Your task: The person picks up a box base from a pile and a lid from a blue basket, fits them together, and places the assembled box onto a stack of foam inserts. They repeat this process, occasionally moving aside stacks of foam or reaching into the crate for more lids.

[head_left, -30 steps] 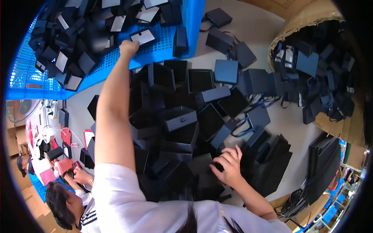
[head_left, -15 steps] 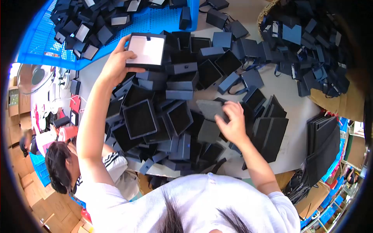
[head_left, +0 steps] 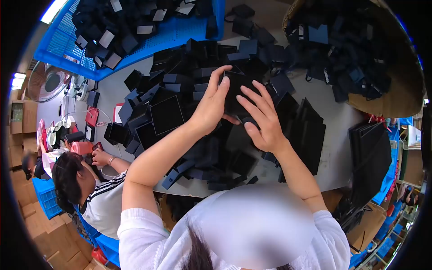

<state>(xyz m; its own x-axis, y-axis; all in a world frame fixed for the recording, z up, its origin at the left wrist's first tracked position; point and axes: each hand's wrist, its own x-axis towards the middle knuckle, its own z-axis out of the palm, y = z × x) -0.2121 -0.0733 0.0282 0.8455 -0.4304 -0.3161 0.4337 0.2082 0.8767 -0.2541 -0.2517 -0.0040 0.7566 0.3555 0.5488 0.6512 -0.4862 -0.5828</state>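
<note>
Over the middle of the pile, my left hand (head_left: 212, 101) grips a black box (head_left: 235, 94) by its left side, fingers at the upper edge and thumb along the side. My right hand (head_left: 266, 121) lies against the right part of this box, fingers stretched out and apart. Whether a pad lies inside the box is too dark to tell. Around both hands are loose dark boxes, among them an open square box tray (head_left: 166, 114) to the left. Flat black boards (head_left: 310, 141) lean together right of my right hand.
A blue plastic crate (head_left: 180, 33) full of small dark boxes stands at the upper left. More boxes fill a large carton (head_left: 360, 102) at the upper right. A stack of black sheets (head_left: 370, 162) sits at the table's right edge. A co-worker (head_left: 103, 193) sits at left, near a fan (head_left: 49, 84).
My left hand has come down and right from beside the crate with the box, its pale inside no longer showing. My right hand has moved slightly up, leaving the grey pad's former place, onto the box.
</note>
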